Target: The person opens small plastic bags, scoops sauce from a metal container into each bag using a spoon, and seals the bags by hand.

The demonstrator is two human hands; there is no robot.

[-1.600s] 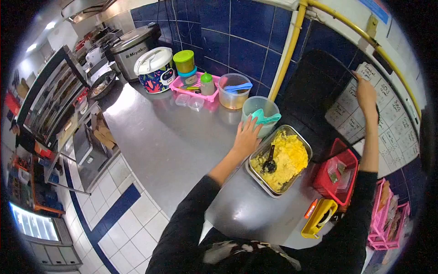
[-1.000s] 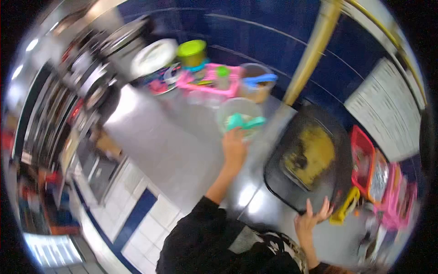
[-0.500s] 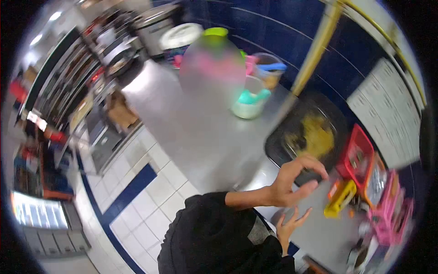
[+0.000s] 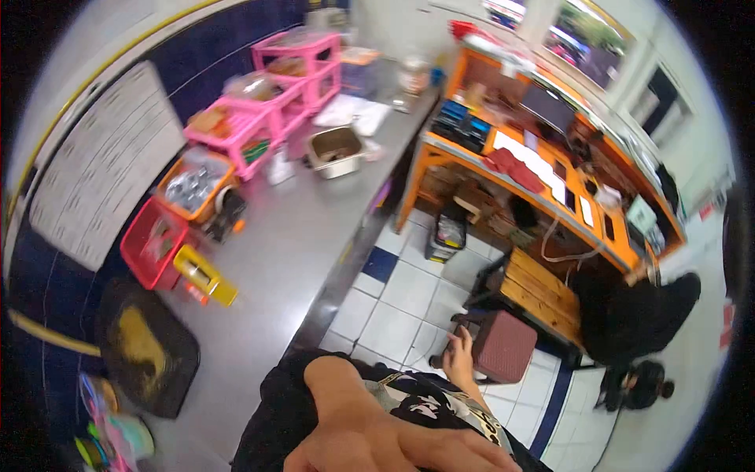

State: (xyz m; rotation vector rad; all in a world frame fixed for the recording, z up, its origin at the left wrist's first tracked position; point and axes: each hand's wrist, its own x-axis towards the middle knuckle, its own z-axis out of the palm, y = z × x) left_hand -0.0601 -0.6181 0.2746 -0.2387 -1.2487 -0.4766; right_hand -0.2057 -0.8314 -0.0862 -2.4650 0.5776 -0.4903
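L hand (image 4: 377, 442) shifted from nr dark see-thru cover (image 4: 178, 346) to torso (image 4: 429, 405) front. Steel counter (image 4: 267, 291); maroon stool (image 4: 507, 346) on floor off counter. Cover on counter, over yellow food (image 4: 138, 334), prob. vs dust. L: knuckles up, grip can't tell; R hand (image 4: 462, 364): fingers apart, empty, nr stool.

Over by the steel counter (image 4: 271, 271) with pink baskets (image 4: 277, 122), a person (image 4: 267, 405) in black has the left hand (image 4: 385, 442) out front, the right hand (image 4: 461, 360) near a maroon stool (image 4: 507, 346).

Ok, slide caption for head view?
Left hand and right hand off the counter; dark cover over yellow food by red basket.
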